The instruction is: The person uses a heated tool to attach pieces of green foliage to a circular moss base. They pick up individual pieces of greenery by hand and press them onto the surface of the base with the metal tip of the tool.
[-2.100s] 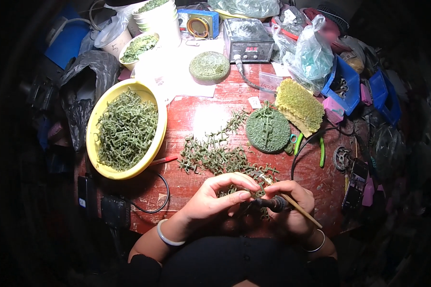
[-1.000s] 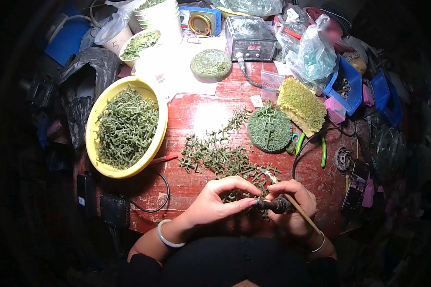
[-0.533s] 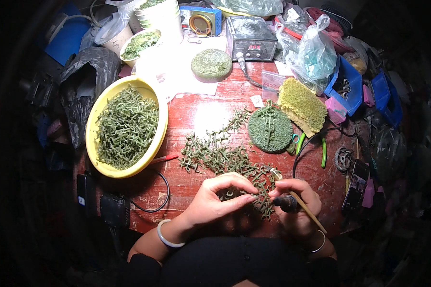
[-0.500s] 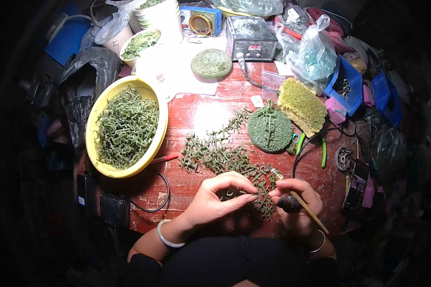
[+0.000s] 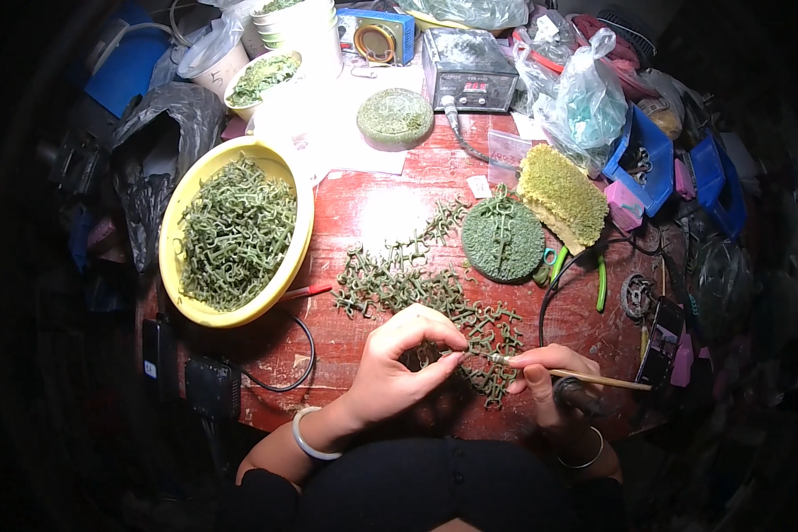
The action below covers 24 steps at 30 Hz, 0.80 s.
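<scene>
My left hand point(image 5: 390, 363) pinches something small between thumb and forefinger, above a loose pile of green, twig-like branched pieces point(image 5: 399, 285); the fingertips mostly hide it. In my right hand point(image 5: 548, 377) is a thin wooden-handled brush point(image 5: 607, 381), lying nearly level, its tip at the left fingertips. A dark, thick-handled tool point(image 5: 581, 396) also rests in the right hand, partly hidden by the fingers. Beyond the hands, a round green textured block point(image 5: 483, 244) carries one longer branched piece point(image 5: 503, 226).
At left stands a yellow basin point(image 5: 173, 275) heaped with green pieces, near a red pen point(image 5: 309, 291). A control box with a dial and display point(image 5: 470, 71) sits at the back. A yellow sponge point(image 5: 563, 197), green-handled pliers point(image 5: 602, 284) and blue bins point(image 5: 652, 182) lie right.
The brush has swung from a steep slant to nearly level, and its tip has come to my left fingertips. The dark tool's end has turned away to the right.
</scene>
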Motion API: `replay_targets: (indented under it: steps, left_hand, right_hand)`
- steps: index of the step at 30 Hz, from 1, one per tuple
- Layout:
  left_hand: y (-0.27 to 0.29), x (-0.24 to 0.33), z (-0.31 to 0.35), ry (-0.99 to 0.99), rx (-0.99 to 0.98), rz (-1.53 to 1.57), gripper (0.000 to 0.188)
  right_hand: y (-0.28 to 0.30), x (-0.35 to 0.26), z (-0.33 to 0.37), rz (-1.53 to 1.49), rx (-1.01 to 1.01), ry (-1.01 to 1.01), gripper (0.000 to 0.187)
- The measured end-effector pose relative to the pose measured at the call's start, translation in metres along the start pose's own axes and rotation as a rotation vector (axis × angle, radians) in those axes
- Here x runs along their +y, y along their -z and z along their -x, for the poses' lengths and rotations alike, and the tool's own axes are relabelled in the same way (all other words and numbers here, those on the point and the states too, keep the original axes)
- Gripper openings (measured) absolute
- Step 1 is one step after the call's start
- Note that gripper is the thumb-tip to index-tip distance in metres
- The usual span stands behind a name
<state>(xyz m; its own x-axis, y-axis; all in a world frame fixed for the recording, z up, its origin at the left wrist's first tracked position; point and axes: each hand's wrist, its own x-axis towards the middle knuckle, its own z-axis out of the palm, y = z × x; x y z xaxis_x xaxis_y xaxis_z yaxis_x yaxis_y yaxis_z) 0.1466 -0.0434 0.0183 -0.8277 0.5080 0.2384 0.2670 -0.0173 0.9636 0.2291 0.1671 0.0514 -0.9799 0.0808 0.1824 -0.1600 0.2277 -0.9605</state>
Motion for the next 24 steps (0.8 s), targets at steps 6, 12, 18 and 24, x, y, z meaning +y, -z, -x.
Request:
replay_targets:
  steps: [6, 12, 18, 24]
  left_hand:
    - [0.001, 0.0, 0.001, 0.013, 0.0, -0.011, 0.017]
    - [0.004, -0.006, 0.002, 0.302, -0.011, 0.59, 0.015]
    - [0.015, 0.0, 0.003, 0.639, -0.217, 0.899, 0.017]
    - [0.009, -0.001, 0.004, 0.642, -0.309, 0.854, 0.016]
  right_hand:
    - [0.001, -0.001, -0.001, 0.03, -0.059, 0.037, 0.009]
    - [-0.006, 0.011, 0.002, 0.119, 0.206, -0.041, 0.009]
    - [-0.004, 0.017, -0.012, 0.408, 0.185, 0.153, 0.014]
    - [-0.004, 0.019, -0.02, 0.519, 0.234, 0.146, 0.027]
